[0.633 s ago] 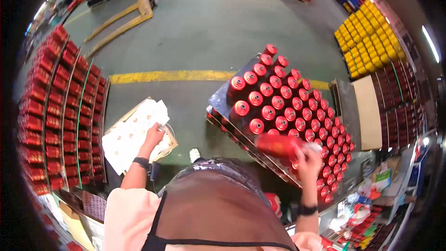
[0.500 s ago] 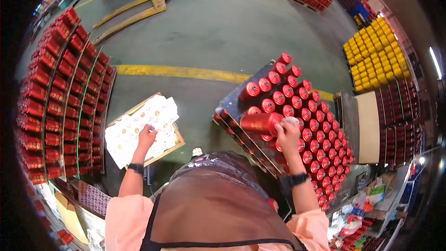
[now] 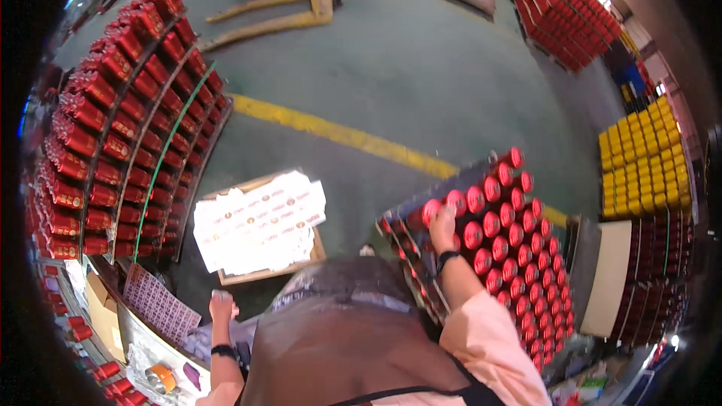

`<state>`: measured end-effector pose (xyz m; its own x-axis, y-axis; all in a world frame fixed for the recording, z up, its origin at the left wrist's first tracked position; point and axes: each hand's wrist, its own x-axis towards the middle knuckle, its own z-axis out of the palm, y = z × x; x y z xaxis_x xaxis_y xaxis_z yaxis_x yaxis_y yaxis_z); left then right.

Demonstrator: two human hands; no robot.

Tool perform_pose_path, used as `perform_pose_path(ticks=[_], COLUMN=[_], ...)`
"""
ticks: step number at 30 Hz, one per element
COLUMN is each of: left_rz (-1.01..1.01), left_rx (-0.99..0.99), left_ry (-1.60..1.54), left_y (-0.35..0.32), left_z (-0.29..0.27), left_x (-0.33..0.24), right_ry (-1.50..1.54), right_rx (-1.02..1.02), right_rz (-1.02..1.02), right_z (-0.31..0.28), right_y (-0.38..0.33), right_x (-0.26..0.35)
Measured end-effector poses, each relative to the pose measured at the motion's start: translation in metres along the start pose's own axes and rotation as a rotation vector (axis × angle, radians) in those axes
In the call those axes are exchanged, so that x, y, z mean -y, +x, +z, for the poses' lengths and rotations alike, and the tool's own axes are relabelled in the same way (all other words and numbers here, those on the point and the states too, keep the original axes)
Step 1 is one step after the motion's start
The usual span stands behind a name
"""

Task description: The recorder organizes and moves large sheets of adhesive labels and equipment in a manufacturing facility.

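Observation:
My right hand (image 3: 442, 227) reaches out and grips a red spool (image 3: 431, 210) at the near left corner of a dark pallet (image 3: 460, 179) packed with rows of upright red spools (image 3: 504, 248). My left hand (image 3: 222, 307) is drawn back low on the left with its fingers curled. It sits just below a shallow cardboard box (image 3: 312, 256) piled with white labels (image 3: 259, 222). Whether it holds a label is too small to tell. My brown apron (image 3: 346, 346) hides the space between my arms.
A long rack of red spools (image 3: 113, 135) runs down the left. A yellow floor line (image 3: 338, 135) crosses the green floor, with a yellow pallet jack (image 3: 286, 11) beyond it. Yellow spools (image 3: 647, 158) and red stacks (image 3: 564, 7) stand at the right and back. A cluttered bench (image 3: 143, 331) is at lower left.
My right hand carried the red spool from beside me up to the pallet's near left corner. My left hand pulled back from the label box toward my body.

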<state>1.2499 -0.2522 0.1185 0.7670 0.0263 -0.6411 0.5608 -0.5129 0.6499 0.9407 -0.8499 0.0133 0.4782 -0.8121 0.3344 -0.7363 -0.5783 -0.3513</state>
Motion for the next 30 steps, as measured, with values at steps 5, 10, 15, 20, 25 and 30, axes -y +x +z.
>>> perform_pose_path(ticks=[5, 10, 15, 20, 25, 30], left_rz=[-0.089, -0.094, 0.152, 0.231, 0.3, 0.158], left_rx=[-0.089, -0.058, 0.0, 0.195, 0.328, 0.346], left_ry=[0.264, 0.4, 0.34, 0.469, 0.76, 0.867], left_y=[-0.02, 0.004, 0.041, 0.065, 0.126, 0.165], left_z=[0.009, 0.066, 0.131, 0.181, 0.237, 0.291], left_x=[0.006, -0.045, -0.093, -0.12, -0.172, -0.297], right_ry=[0.095, 0.069, 0.039, 0.146, 0.393, 0.401], right_rx=[0.222, 0.46, 0.511, 0.619, 0.684, 0.699], right_rz=[0.11, 0.15, 0.195, 0.185, 0.138, 0.247], right_z=[-0.004, 0.004, 0.015, -0.042, -0.048, -0.102], right_y=[-0.01, 0.012, 0.026, 0.049, 0.037, 0.105], right_x=[-0.004, -0.02, -0.034, -0.013, -0.032, 0.016])
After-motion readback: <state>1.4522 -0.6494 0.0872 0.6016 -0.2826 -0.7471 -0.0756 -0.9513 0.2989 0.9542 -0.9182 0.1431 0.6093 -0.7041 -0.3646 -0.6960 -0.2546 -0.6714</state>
